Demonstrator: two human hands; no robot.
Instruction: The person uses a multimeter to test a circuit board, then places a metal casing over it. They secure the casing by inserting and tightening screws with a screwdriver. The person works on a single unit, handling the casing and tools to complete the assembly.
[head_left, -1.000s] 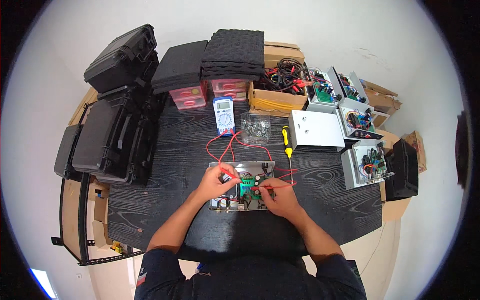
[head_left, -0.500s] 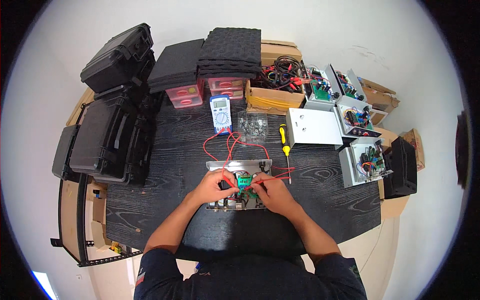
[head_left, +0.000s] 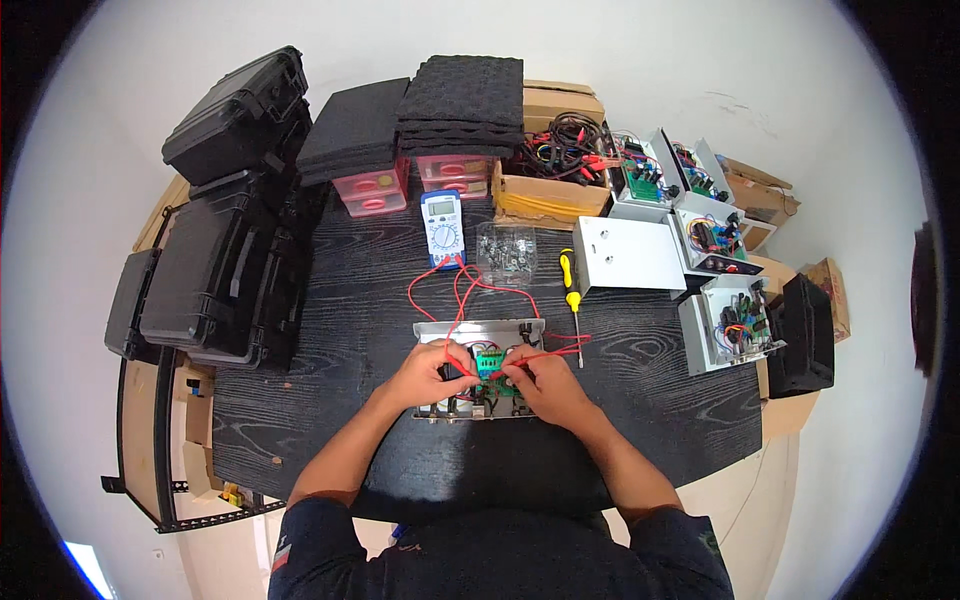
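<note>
Head view puts the green circuit board (head_left: 490, 363) right between our fingertips, seated in an open metal chassis (head_left: 480, 335) that lies flat on the dark wood-grain surface (head_left: 330, 330) close in front of us. Our left hand (head_left: 425, 375) is curled at the board's left edge, its fingers pinched together on a red test lead (head_left: 452, 330); our right hand (head_left: 545, 385) is curled at the board's right edge, fingers closed on the other red probe (head_left: 520, 357), whose tip rests on the board. Whether the left tip touches the board we cannot tell, since the knuckles hide it. From both sets of fingers the red wires loop away from us to a blue-cased multimeter (head_left: 442, 228) lying face up well beyond the chassis. Just right of that meter sits a clear plastic box of small parts (head_left: 508, 253), and a yellow-handled screwdriver (head_left: 570, 285) lies beyond our right fingers, beside a closed grey metal box (head_left: 630, 255). Farther right stand open units with wiring (head_left: 725, 325). Far to the left of our left fingers, black hard cases (head_left: 220, 270) are stacked.
</note>
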